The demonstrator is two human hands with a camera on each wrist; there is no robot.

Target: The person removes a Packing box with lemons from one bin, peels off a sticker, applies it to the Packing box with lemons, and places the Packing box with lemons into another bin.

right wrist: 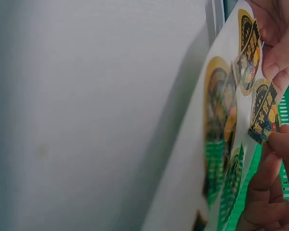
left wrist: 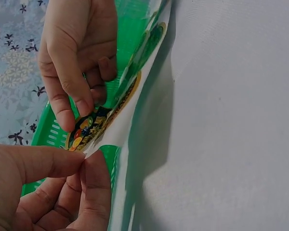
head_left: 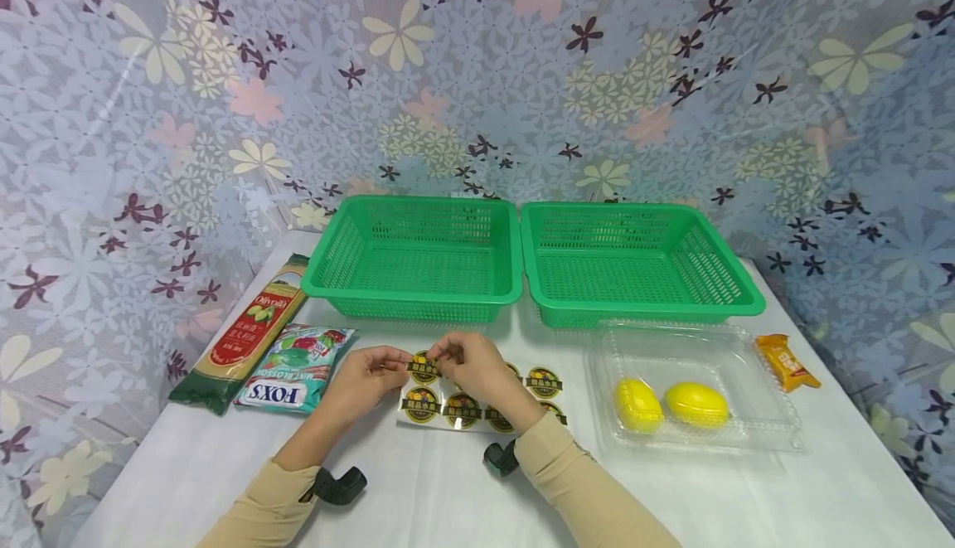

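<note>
A sheet of round black-and-gold fruit stickers (head_left: pixel 476 424) lies in front of me, its far-left part lifted off the table. My left hand (head_left: pixel 368 380) pinches the sheet's left corner between thumb and forefinger, close up in the left wrist view. With thumb and forefinger, my right hand (head_left: pixel 472 366) pinches the edge of the upper-left sticker (right wrist: pixel 266 109), which stands partly away from the backing in the right wrist view. Other stickers (right wrist: pixel 220 108) stay flat on the sheet. To the right, a clear plastic clamshell box (head_left: pixel 701 349) holds two yellow lemons (head_left: pixel 697 404).
Two green plastic baskets (head_left: pixel 418 303) (head_left: pixel 642 313) stand side by side at the back. On the left lie an Olivoilà pasta pack (head_left: pixel 246 332) and a Fox's candy bag (head_left: pixel 294 368). A small orange snack packet (head_left: pixel 787 362) lies at the far right.
</note>
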